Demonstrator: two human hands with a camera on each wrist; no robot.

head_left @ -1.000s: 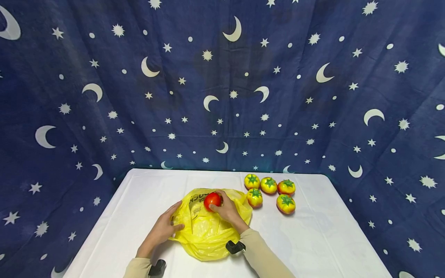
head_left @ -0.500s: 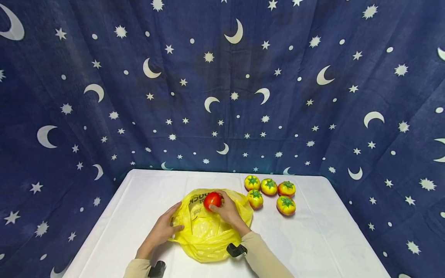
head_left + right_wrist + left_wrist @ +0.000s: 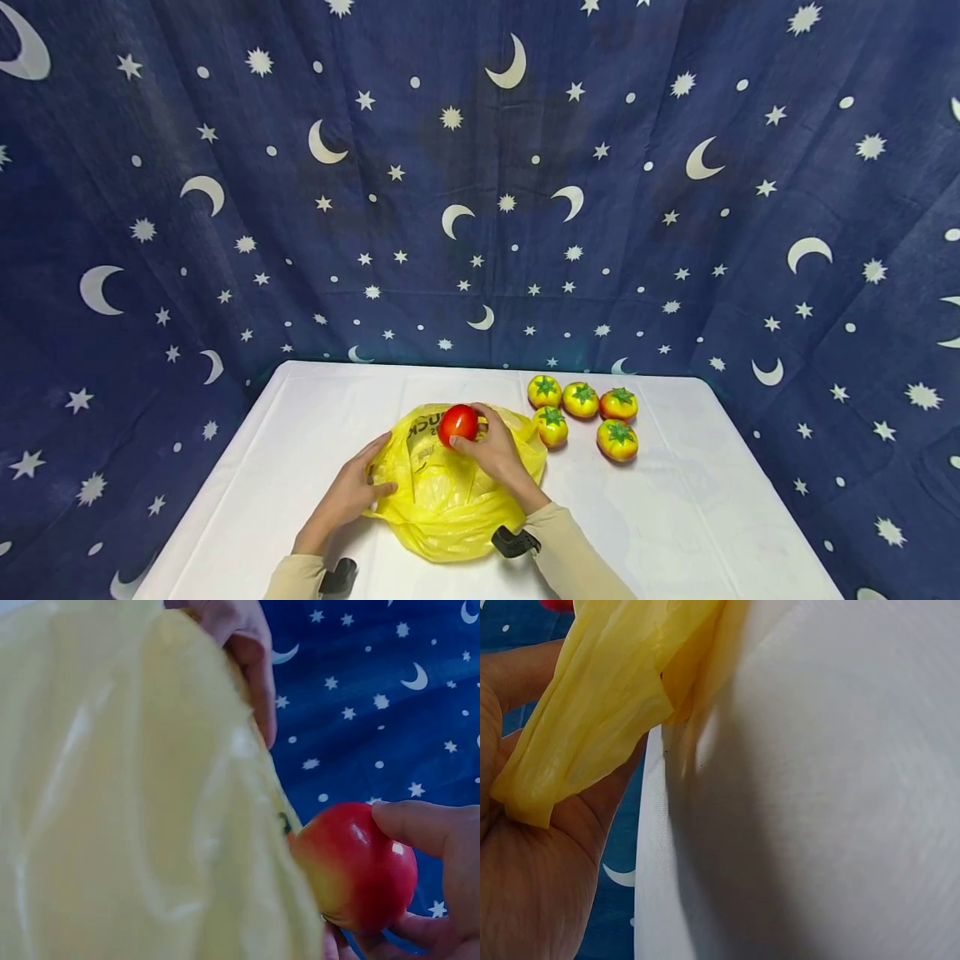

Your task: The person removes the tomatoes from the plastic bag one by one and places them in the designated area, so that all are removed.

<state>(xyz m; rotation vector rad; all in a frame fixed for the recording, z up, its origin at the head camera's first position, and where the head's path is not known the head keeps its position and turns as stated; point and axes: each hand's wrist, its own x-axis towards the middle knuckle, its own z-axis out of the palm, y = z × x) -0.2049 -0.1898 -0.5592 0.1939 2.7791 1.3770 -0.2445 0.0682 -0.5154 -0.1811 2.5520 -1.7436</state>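
Observation:
A yellow plastic bag with dark printing stands on the table, its mouth facing up. My left hand holds the bag's left rim; in the left wrist view a strip of yellow plastic passes between thumb and fingers of the left hand. Over the bag's mouth, my right hand grips a red tomato with thumb and fingers. In the right wrist view the tomato shows a yellowish patch and sits beside the bag's edge. What lies inside the bag is mostly hidden.
Right of the bag lie several yellow-and-red tomatoes with green star-shaped tops. The nearest tomato is close against the bag. A white cloth covers the table. Behind it hangs a dark blue curtain with moons and stars.
My right hand has lifted the tomato slightly, and more of its red side faces up. The left hand stays at the bag's rim.

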